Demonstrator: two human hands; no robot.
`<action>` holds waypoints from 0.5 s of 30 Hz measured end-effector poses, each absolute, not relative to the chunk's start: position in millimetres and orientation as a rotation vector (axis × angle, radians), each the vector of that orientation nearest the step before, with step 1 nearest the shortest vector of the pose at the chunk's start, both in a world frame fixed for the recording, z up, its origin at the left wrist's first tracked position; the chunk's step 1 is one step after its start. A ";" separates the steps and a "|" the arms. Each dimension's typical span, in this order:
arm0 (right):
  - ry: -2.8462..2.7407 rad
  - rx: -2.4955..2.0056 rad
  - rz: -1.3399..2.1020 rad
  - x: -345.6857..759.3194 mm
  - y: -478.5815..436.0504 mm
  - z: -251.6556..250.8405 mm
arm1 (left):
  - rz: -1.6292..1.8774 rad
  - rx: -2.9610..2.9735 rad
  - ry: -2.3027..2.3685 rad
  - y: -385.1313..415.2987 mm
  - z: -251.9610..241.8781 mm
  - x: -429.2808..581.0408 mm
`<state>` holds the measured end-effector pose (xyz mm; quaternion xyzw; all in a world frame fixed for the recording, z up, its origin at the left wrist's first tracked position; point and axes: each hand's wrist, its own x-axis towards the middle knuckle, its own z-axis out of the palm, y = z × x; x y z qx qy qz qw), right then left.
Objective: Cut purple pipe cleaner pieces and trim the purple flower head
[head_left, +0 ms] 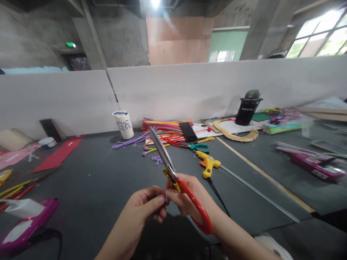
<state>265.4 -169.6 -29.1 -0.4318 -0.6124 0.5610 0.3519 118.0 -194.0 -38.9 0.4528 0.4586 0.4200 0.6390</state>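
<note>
The right hand (185, 195) curls around red-handled scissors (174, 174); the left hand (149, 206) pinches closed, contents unclear; slackening could drop the scissors.

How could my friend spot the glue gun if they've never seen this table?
Start with the dark table, then find the right hand holding red-handled scissors. Beyond that hand, to its right, lies the glue gun, with a black cord and a long see-through stick poking from its back. Unlike the green-handled pliers just beyond it, it's yellow and pistol-shaped.
</note>
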 end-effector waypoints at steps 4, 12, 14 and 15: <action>-1.614 -1.117 1.361 263.7 -166.7 -33.9 | 1.028 1.251 1.206 -192.8 -35.3 117.6; -1.622 -1.119 1.341 260.1 -164.9 -36.0 | 0.909 1.429 1.271 -192.0 -38.5 119.2; -1.639 -1.163 1.312 260.8 -163.7 -34.1 | 0.882 1.529 1.362 -192.7 -38.4 117.9; -1.647 -1.178 1.305 261.4 -163.1 -33.1 | 0.886 1.560 1.409 -193.0 -37.7 117.4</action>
